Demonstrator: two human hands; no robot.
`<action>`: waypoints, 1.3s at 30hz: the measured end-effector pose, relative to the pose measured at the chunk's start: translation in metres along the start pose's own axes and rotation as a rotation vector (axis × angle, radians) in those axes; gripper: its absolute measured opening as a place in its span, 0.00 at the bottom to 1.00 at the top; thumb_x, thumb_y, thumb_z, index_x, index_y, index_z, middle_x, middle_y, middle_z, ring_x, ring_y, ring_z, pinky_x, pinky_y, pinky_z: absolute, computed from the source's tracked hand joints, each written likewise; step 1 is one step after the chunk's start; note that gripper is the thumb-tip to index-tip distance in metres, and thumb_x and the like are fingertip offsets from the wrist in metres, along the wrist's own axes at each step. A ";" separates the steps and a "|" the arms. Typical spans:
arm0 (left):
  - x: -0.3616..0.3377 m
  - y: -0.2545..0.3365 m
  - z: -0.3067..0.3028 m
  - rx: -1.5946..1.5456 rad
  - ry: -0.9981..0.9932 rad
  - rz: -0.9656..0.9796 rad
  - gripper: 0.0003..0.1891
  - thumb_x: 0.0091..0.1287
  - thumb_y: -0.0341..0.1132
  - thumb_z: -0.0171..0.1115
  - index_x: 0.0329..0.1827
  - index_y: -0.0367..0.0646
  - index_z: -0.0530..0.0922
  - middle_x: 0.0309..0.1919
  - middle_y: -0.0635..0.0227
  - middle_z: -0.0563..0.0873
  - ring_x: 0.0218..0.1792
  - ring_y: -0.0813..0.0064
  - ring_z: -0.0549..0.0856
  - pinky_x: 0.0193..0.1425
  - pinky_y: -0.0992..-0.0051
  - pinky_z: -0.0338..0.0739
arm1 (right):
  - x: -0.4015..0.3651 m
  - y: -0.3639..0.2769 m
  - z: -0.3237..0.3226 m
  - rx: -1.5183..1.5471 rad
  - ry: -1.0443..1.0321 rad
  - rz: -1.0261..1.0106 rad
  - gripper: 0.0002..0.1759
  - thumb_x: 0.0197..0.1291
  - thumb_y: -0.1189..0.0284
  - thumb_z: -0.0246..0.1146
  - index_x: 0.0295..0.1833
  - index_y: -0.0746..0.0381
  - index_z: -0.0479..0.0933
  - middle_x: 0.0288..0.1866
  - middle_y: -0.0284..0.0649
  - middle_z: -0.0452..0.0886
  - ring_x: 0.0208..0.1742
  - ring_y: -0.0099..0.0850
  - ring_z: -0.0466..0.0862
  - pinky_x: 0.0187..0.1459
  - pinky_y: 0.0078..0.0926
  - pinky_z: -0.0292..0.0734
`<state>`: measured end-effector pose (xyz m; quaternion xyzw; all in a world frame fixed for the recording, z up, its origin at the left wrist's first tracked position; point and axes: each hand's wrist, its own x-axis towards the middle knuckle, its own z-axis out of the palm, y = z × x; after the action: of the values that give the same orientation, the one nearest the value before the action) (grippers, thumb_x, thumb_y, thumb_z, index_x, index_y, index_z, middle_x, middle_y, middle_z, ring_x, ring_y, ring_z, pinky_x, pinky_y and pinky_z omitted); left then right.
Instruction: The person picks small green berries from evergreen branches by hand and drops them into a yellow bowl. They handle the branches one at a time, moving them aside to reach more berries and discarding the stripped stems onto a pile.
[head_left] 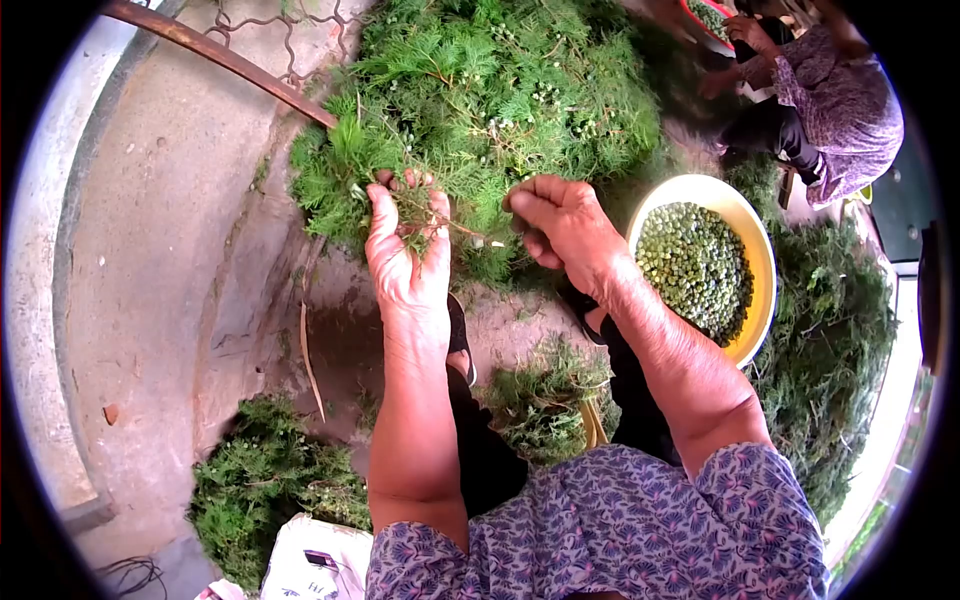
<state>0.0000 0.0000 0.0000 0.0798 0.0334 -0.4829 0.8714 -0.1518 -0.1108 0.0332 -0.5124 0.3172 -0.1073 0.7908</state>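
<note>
Left hand (412,262): centre, palm up, grip holding a sprig (415,225), presenting it towards the other hand. Right hand (580,228): centre, grip narrow, contents cannot be told. Bowl (764,275): right of centre, bearing berries (692,262), beside the right forearm, within easy reach. Heap (470,90): upper centre, just beyond both hands, foliage close by.

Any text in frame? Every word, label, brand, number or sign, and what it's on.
White package, dark marks near the picture's bottom edge: maybe letters, too unclear to quote.
Same package, small dark patch: too small to read.
Yellow basin: no writing visible.
Nothing else legible.
</note>
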 end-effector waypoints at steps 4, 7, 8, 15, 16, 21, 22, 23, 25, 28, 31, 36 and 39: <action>-0.005 -0.001 0.010 0.004 0.059 0.076 0.12 0.58 0.37 0.62 0.42 0.45 0.75 0.38 0.65 0.79 0.40 0.69 0.79 0.47 0.66 0.77 | -0.012 0.002 0.018 -0.056 -0.095 0.004 0.14 0.54 0.76 0.63 0.46 0.63 0.70 0.26 0.32 0.75 0.21 0.17 0.74 0.16 0.10 0.65; -0.005 -0.004 0.015 0.033 0.108 0.131 0.11 0.60 0.38 0.60 0.43 0.44 0.75 0.37 0.65 0.80 0.40 0.69 0.79 0.45 0.66 0.77 | -0.011 0.005 0.031 0.003 -0.087 -0.064 0.18 0.51 0.77 0.65 0.47 0.63 0.68 0.28 0.34 0.76 0.23 0.17 0.75 0.17 0.10 0.66; -0.008 -0.007 0.014 0.034 0.137 0.119 0.12 0.62 0.38 0.58 0.44 0.42 0.76 0.35 0.65 0.80 0.40 0.69 0.78 0.44 0.66 0.77 | -0.010 0.010 0.032 0.074 -0.080 -0.097 0.19 0.51 0.78 0.65 0.48 0.63 0.68 0.31 0.35 0.75 0.24 0.18 0.75 0.18 0.10 0.67; -0.009 -0.014 0.012 0.053 0.005 0.088 0.10 0.64 0.39 0.55 0.40 0.42 0.73 0.25 0.72 0.70 0.25 0.80 0.69 0.31 0.77 0.69 | -0.006 0.005 0.029 -0.141 0.021 -0.383 0.25 0.50 0.82 0.64 0.54 0.62 0.65 0.34 0.36 0.78 0.31 0.19 0.77 0.29 0.14 0.73; -0.009 -0.015 0.015 0.065 0.046 0.111 0.10 0.66 0.38 0.53 0.41 0.40 0.73 0.25 0.71 0.72 0.20 0.81 0.67 0.22 0.81 0.66 | -0.007 0.003 0.027 -0.268 0.041 -0.463 0.27 0.49 0.83 0.64 0.56 0.60 0.65 0.34 0.35 0.79 0.33 0.19 0.77 0.33 0.16 0.74; -0.006 0.002 0.009 0.060 -0.123 -0.030 0.12 0.69 0.36 0.48 0.44 0.36 0.72 0.24 0.67 0.73 0.13 0.81 0.64 0.11 0.84 0.58 | -0.002 -0.012 0.008 -0.639 0.279 -0.700 0.26 0.46 0.83 0.63 0.54 0.61 0.68 0.33 0.41 0.80 0.30 0.32 0.81 0.34 0.25 0.76; -0.009 -0.001 0.014 0.173 -0.052 0.024 0.12 0.69 0.36 0.47 0.45 0.36 0.71 0.24 0.67 0.73 0.14 0.81 0.65 0.11 0.84 0.58 | 0.004 -0.012 -0.002 -0.604 0.315 -0.699 0.21 0.49 0.82 0.62 0.51 0.62 0.71 0.31 0.39 0.79 0.27 0.29 0.79 0.30 0.23 0.75; -0.014 -0.005 0.021 0.290 0.015 0.079 0.12 0.69 0.36 0.47 0.46 0.36 0.71 0.25 0.67 0.73 0.14 0.81 0.65 0.12 0.84 0.59 | 0.009 -0.013 -0.013 -0.567 0.353 -0.703 0.16 0.52 0.80 0.61 0.49 0.64 0.73 0.30 0.37 0.79 0.24 0.26 0.77 0.27 0.20 0.73; -0.020 -0.014 0.031 0.477 0.153 0.096 0.12 0.67 0.36 0.51 0.47 0.36 0.72 0.27 0.66 0.75 0.16 0.81 0.68 0.15 0.83 0.62 | 0.005 -0.026 -0.031 -0.015 0.215 -0.316 0.09 0.58 0.77 0.58 0.45 0.66 0.75 0.26 0.33 0.77 0.20 0.19 0.71 0.21 0.15 0.67; -0.024 -0.023 0.037 0.691 0.146 0.126 0.12 0.65 0.35 0.56 0.44 0.35 0.75 0.27 0.64 0.80 0.18 0.79 0.74 0.16 0.83 0.64 | 0.007 -0.026 -0.026 0.161 0.217 -0.332 0.12 0.59 0.72 0.59 0.46 0.67 0.75 0.23 0.31 0.74 0.18 0.16 0.68 0.17 0.11 0.61; -0.029 -0.030 0.041 0.781 0.242 0.139 0.08 0.59 0.32 0.62 0.39 0.39 0.76 0.26 0.65 0.82 0.21 0.80 0.78 0.18 0.83 0.68 | -0.002 -0.029 -0.016 -0.001 0.227 -0.429 0.31 0.48 0.73 0.68 0.58 0.66 0.64 0.31 0.36 0.75 0.22 0.17 0.71 0.18 0.11 0.66; -0.030 -0.040 0.042 0.874 0.147 0.187 0.08 0.56 0.26 0.64 0.38 0.40 0.77 0.30 0.65 0.84 0.23 0.82 0.78 0.22 0.83 0.69 | -0.003 -0.027 0.000 -0.453 0.213 -0.585 0.40 0.39 0.76 0.72 0.61 0.60 0.62 0.35 0.41 0.77 0.32 0.28 0.78 0.34 0.22 0.77; -0.030 -0.044 0.045 0.894 0.020 0.204 0.13 0.53 0.22 0.64 0.41 0.41 0.77 0.33 0.65 0.84 0.25 0.84 0.78 0.25 0.84 0.70 | -0.006 -0.028 0.007 -0.674 0.234 -0.607 0.41 0.38 0.77 0.71 0.61 0.61 0.61 0.34 0.44 0.79 0.35 0.34 0.80 0.38 0.28 0.77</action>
<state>-0.0544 -0.0057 0.0435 0.4554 -0.1779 -0.3607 0.7943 -0.1474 -0.1158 0.0623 -0.7947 0.2573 -0.2817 0.4720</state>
